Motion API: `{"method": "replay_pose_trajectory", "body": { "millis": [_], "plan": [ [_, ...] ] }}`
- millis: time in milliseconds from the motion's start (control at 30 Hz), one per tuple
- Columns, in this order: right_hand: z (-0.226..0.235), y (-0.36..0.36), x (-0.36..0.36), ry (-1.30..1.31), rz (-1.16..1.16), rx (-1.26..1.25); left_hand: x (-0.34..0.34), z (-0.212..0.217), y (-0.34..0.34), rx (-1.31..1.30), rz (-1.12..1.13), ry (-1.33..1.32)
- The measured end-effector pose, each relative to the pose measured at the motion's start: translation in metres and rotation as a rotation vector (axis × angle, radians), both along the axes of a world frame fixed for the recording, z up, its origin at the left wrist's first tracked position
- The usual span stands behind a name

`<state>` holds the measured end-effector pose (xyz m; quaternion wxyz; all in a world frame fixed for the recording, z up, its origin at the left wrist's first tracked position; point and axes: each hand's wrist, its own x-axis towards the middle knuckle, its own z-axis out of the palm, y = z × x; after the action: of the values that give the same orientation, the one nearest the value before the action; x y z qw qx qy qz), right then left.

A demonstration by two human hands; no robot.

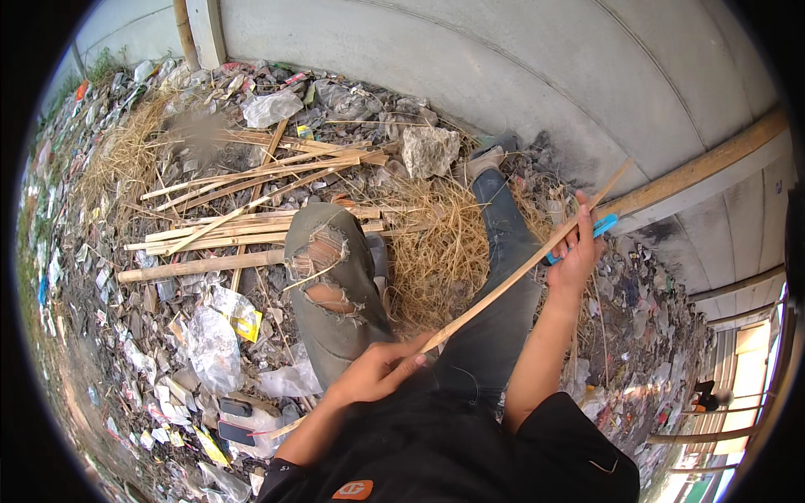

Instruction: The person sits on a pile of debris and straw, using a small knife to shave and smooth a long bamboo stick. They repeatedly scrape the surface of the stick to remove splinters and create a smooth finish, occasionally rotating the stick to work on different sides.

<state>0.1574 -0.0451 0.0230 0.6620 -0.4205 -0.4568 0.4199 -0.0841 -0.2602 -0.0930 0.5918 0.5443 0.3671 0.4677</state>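
A long, pale bamboo strip (495, 289) slants up to the right across my lap. My left hand (379, 369) is closed around its lower part near my waist. Over my bent leg, my right hand (574, 256) grips a light blue utility knife (604, 225) against the strip's upper part; the knife's blade cannot be made out. The strip's tip extends beyond my right fingers. On the ground ahead to the left lies a loose pile of split bamboo strips (226, 230), partly hidden behind my torn trouser knee (323, 260).
Dry straw-like shavings (436, 260) lie between my legs. A pale stone (430, 151) sits near the concrete wall (503, 67). Plastic litter (210, 344) covers the ground at left, with a phone (236, 433) near my left elbow. A bamboo pole (704, 168) leans along the wall.
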Motion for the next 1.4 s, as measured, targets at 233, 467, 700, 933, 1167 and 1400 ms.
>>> {"method": "replay_pose_trajectory", "body": {
  "millis": [233,467,700,933,1167,1400],
  "plan": [
    [-0.075,-0.034,0.04,0.076,0.161,-0.186,0.041,0.003,0.015,-0.109,0.0,0.219],
    [-0.098,-0.089,0.12,0.251,-0.04,-0.182,0.093,0.028,0.015,0.031,-0.117,0.547],
    [-0.073,-0.116,0.179,0.314,-0.281,-0.092,0.144,0.065,0.005,0.044,-0.21,0.653],
    [-0.052,-0.136,0.17,0.304,-0.305,-0.058,0.137,0.06,-0.006,0.35,0.008,0.824],
    [-0.09,-0.135,0.115,0.154,0.053,-0.226,0.054,0.02,-0.008,0.224,0.181,1.171],
    [-0.176,-0.132,0.072,-0.473,0.267,-0.366,0.012,-0.071,0.005,0.167,0.16,1.268]
  ]
}}
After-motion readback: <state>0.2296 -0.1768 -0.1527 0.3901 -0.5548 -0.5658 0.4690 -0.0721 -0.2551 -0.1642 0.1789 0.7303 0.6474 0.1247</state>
